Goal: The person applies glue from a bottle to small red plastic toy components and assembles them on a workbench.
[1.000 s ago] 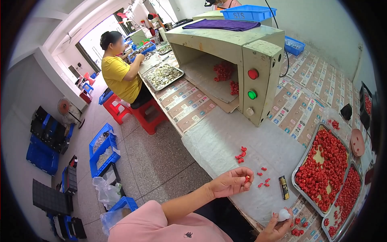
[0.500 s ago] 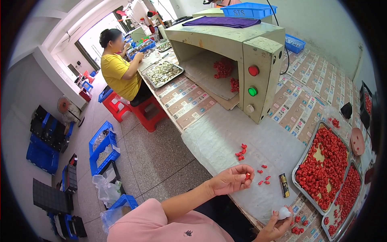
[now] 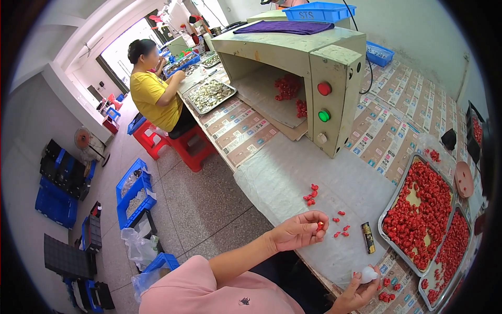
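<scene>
My left hand [image 3: 299, 231] pinches a small glossy red piece [image 3: 320, 226] between thumb and fingers, above the pale sheet [image 3: 277, 167] on the table. Closer to the table's front edge, my right hand [image 3: 355, 294] grips a white rounded squeeze bottle [image 3: 368, 274], its body partly covered by the fingers. Several red pieces [image 3: 341, 233] lie scattered on the sheet just right of my left hand, and another small group [image 3: 310, 197] lies beyond it. Beside my right hand sits a cluster of red pieces [image 3: 387, 296]. A black and gold cylinder [image 3: 368, 238] lies between the hands and the trays.
Two metal trays [image 3: 384, 230] [image 3: 422, 301] of red pieces stand at the right. A cream-coloured machine [image 3: 334, 104] with an open tunnel, red clusters [image 3: 286, 87] inside, stands ahead. A co-worker in yellow [image 3: 154, 91] sits at the table's far left. Blue crates [image 3: 135, 196] line the floor.
The view has shifted very slightly. Both hands keep nearly the same place and the same hold.
</scene>
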### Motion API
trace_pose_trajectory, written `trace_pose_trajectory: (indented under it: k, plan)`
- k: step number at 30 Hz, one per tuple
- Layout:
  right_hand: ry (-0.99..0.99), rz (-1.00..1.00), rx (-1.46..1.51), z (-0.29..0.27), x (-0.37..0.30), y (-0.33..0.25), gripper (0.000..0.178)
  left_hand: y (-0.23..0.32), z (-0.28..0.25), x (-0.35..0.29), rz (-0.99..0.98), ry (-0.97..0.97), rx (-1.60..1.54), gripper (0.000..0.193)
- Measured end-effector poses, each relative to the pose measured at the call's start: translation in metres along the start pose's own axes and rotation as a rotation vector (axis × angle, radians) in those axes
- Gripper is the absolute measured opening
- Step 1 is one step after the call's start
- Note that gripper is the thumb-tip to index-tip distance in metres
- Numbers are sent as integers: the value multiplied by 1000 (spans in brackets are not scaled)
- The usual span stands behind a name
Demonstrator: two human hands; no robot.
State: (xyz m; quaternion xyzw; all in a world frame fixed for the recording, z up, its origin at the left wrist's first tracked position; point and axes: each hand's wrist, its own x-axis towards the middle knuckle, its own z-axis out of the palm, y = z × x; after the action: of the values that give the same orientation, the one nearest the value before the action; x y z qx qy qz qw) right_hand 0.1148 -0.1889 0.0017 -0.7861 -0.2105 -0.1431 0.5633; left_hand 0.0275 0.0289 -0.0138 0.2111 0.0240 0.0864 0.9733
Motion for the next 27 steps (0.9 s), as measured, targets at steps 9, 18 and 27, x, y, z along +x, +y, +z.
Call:
trace_pose_trajectory:
  k: [9, 18, 27]
  plan:
    - [-2, 0, -7, -2, -3, 3, 45, -1, 0, 0, 2, 1, 5, 25]
    - [3, -37, -71, -2, 0, 7, 45, 0, 1, 0, 4, 34, 15, 23]
    - [-106, 258, 198, -5, -22, 22, 39, -1, 2, -1, 7, 38, 22, 24]
